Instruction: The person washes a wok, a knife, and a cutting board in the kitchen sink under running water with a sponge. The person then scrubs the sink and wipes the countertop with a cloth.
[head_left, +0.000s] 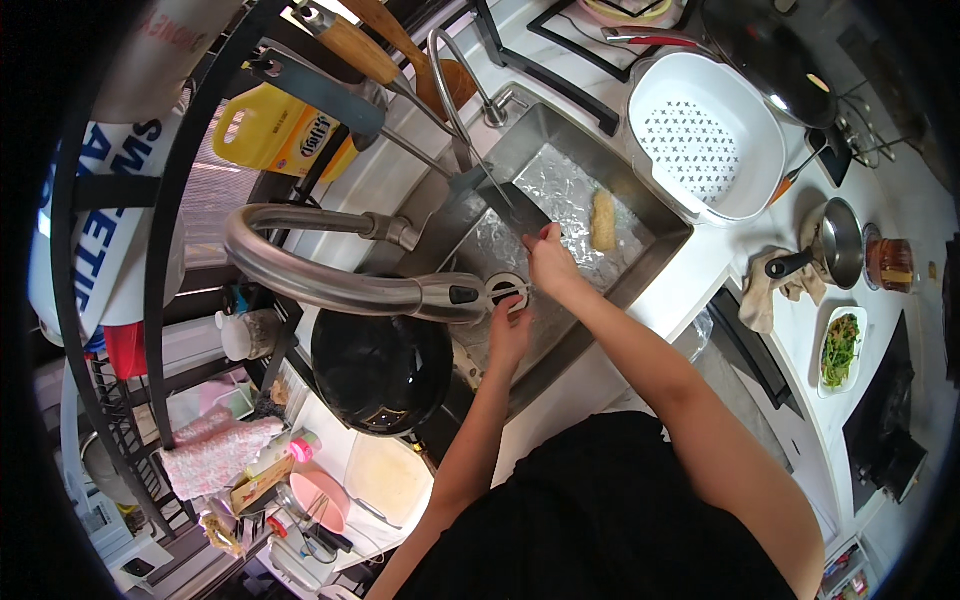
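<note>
My right hand (553, 262) grips the edge of a dark flat utensil (516, 211), perhaps a spatula head or a blade, tilted over the steel sink (592, 127). My left hand (511, 334) is beside the spout of the pull-out faucet (450, 297), fingers apart and seemingly holding nothing. A thin stream of water leaves the spout between my hands. Close behind my left fingers is the round drain (501, 283). A yellowish loofah sponge (603, 220) lies on the wet sink floor, right of the utensil.
A black wok or pan (382, 375) stands left of the sink. Utensils with a grey handle (322, 94) and a wooden handle (352, 49) hang over its far side. A white colander (694, 142), small saucepan (836, 244) and dish of greens (840, 351) occupy the right counter.
</note>
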